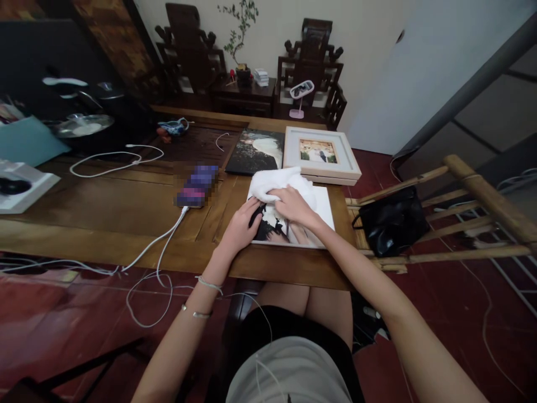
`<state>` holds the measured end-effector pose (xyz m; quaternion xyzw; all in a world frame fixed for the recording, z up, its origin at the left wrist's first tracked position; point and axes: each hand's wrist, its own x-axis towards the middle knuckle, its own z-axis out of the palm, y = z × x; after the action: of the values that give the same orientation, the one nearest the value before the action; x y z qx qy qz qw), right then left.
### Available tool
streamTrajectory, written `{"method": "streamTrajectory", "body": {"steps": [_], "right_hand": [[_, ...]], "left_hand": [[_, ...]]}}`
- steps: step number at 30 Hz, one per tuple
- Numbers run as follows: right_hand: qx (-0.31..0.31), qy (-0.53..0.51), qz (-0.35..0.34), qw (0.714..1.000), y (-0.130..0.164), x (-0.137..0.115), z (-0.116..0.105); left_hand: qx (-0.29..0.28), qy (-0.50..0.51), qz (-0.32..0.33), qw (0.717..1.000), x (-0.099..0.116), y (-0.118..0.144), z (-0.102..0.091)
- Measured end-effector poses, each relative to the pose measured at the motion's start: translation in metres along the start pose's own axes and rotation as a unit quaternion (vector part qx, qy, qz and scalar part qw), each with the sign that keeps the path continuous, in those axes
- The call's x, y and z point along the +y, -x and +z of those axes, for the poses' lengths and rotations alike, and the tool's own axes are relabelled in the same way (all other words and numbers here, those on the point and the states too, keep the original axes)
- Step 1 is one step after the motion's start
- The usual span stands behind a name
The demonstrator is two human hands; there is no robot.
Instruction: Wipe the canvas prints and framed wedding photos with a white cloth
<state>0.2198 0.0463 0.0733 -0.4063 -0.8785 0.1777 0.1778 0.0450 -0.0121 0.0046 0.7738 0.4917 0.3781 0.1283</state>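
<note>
A photo print on a white board [325, 208] lies flat near the front edge of the wooden table [126, 207]. My right hand [293, 206] presses a white cloth [279, 182] down on the print's upper part. My left hand [242, 226] rests on the print's left edge, fingers curled against it, holding it steady. Beyond the cloth lie a dark frameless photo [255, 151] and a white-framed photo [321, 152], side by side.
A blurred purple device [197, 184] with white cables [159, 240] lies left of the print. Pans and a teal sheet [29, 140] sit far left. A black bag [392, 221] rests on a wooden chair at right. Carved dark chairs stand behind the table.
</note>
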Motion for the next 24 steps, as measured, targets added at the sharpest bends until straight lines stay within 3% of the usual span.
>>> {"method": "streamTrajectory", "body": {"steps": [6, 10, 13, 20, 24], "right_hand": [[0.030, 0.070, 0.074, 0.994, 0.042, 0.051, -0.031], [0.022, 0.119, 0.062, 0.991, 0.068, 0.066, -0.037], [0.004, 0.135, 0.028, 0.990, 0.096, 0.053, -0.032], [-0.056, 0.084, -0.034, 0.994, 0.177, -0.018, -0.024], [-0.096, 0.061, -0.028, 0.993, 0.186, -0.034, -0.031]], "left_hand": [[-0.005, 0.005, 0.002, 1.000, 0.002, 0.000, -0.001], [0.000, 0.007, 0.002, 1.000, 0.003, -0.001, -0.002], [-0.001, 0.015, 0.002, 1.000, 0.002, -0.001, -0.001], [-0.004, 0.005, 0.000, 1.000, 0.003, -0.001, -0.001], [-0.005, 0.000, 0.001, 1.000, 0.003, -0.001, -0.001]]}}
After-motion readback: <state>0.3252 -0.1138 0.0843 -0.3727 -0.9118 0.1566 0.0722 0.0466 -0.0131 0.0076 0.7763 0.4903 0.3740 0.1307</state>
